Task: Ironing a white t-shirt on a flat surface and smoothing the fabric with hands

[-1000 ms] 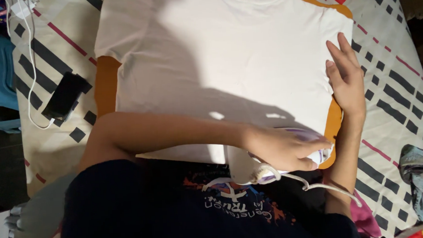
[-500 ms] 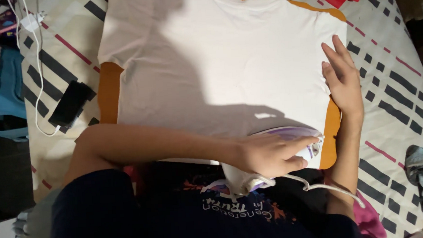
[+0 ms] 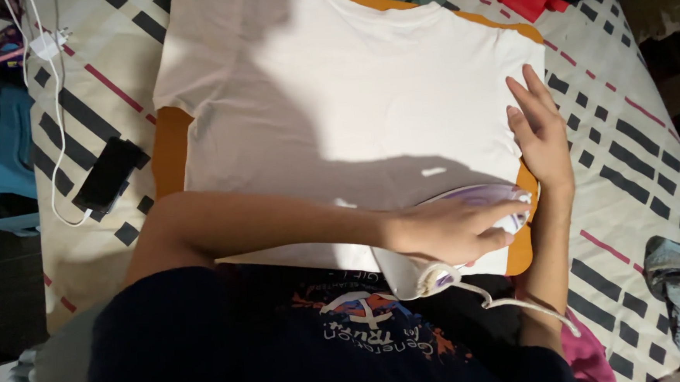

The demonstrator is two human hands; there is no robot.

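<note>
On the bed (image 3: 632, 145), near edge of the orange pad (image 3: 168, 146), my left hand (image 3: 443, 232) has slid the purple-white iron (image 3: 484, 197) a bit further onto the white t-shirt (image 3: 351, 97), so pressing continues. Left fingers are wrapped round the iron's handle. My right hand (image 3: 540, 130) lies flat and spread, pinning the hem. The shirt lies smooth and flat.

1. The shirt (image 3: 351, 113) lies spread flat on the pad (image 3: 169, 149), which lies on the bedsheet (image 3: 624, 145).
2. My left hand (image 3: 447, 230) grips the iron (image 3: 466, 235) on the shirt's near right corner.
3. My right hand (image 3: 540, 130) presses flat on the shirt's right edge, just beyond the iron.
4. The phone (image 3: 108, 176) lies left of the pad, on the bedsheet.
</note>
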